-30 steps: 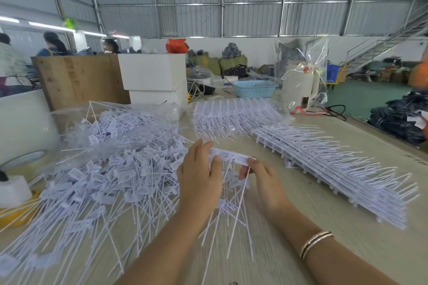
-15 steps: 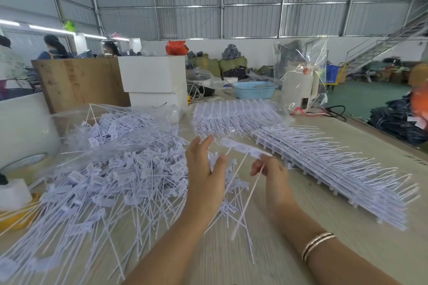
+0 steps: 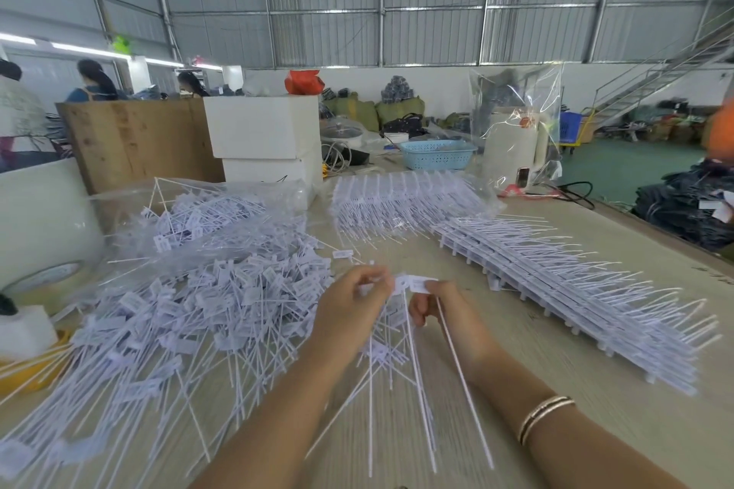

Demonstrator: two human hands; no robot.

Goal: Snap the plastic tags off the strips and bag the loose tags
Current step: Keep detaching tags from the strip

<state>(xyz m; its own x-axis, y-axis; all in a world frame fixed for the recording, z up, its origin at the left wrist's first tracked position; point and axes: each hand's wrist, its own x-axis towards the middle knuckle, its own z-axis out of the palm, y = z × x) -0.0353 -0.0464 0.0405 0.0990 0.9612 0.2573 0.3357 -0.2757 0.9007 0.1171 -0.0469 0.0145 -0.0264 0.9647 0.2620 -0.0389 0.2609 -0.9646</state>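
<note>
Both hands hold a short white strip of tags [image 3: 413, 284] above the table's middle. My left hand [image 3: 349, 310] pinches its left end with curled fingers. My right hand [image 3: 433, 306] grips the right end, and a long thin tail [image 3: 460, 377] hangs down from it toward me. A big heap of loose white tags [image 3: 190, 314] covers the table's left half. Part of that heap lies in a clear plastic bag [image 3: 206, 202] at the back left. Stacked whole strips [image 3: 576, 290] run along the right side, with another bundle of strips [image 3: 405, 198] behind.
A white tub [image 3: 39, 218] and a tape roll stand at the left edge. White boxes [image 3: 266, 139], a blue basket [image 3: 437, 153] and a bagged white appliance [image 3: 512, 147] line the table's back. People work behind a wooden board [image 3: 135, 139] at far left.
The hands have lowered the strip piece and drawn closer together. The strip between them looks shorter than a second ago, and one long tail now hangs from my right hand.
</note>
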